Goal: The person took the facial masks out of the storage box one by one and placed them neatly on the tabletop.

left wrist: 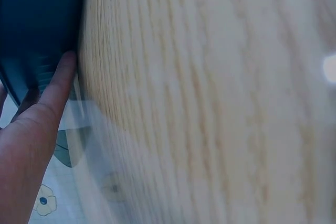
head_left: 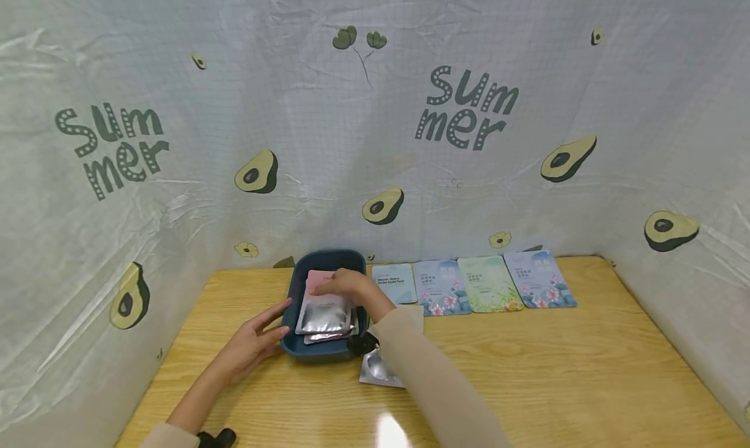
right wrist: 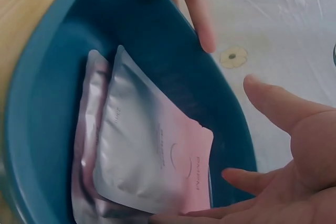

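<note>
lying beneath the right hand [head_left: 351, 286], a pink-silver pouch [head_left: 325, 312]; backdrop [head_left: 316, 109] reads "summer".

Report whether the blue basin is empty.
Not empty: at least two pink-and-silver packets lie overlapping inside the blue basin, as the head and right wrist views show.

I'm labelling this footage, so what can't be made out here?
Left wrist: the blue plastic tub, cut off by the top and left edges.
Right wrist: much of the lower pink-and-silver foil packet, covered by the upper one.
Head: part of the rectangular silver foil packet beside the tub, behind the beige sleeve.
</note>
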Demonstrator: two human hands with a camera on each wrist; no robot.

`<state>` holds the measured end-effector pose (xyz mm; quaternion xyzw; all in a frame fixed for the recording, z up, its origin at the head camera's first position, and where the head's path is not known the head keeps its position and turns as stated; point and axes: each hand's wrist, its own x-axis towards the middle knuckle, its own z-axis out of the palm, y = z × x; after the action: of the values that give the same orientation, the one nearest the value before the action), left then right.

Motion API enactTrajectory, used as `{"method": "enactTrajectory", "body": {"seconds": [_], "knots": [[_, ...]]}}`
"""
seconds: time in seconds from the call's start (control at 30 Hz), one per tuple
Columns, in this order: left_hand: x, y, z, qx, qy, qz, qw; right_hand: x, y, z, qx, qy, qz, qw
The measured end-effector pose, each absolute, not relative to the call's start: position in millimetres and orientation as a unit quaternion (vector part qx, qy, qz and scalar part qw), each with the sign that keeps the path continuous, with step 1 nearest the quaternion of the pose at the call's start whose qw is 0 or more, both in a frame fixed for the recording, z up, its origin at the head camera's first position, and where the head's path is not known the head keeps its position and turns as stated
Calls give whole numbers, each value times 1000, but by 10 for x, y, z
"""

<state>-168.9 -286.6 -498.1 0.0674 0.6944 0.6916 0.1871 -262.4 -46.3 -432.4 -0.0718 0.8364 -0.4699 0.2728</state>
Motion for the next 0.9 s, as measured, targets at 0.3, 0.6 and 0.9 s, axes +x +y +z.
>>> {"method": "enactTrajectory", "body": {"seconds": [0.3,0.6,0.9], "knots": [[-1693,-2848,-4957,59,696,691,188,-2594,-494,-4391,-65,829,-503,236],[-1694,-2852,-4974,57,697,689,189,-2562,-545,-4442,-58,862,-457,211],[-1683,-2842,-4965,55,703,685,184,-2560,-574,-4450,-63,866,-450,209]]}}
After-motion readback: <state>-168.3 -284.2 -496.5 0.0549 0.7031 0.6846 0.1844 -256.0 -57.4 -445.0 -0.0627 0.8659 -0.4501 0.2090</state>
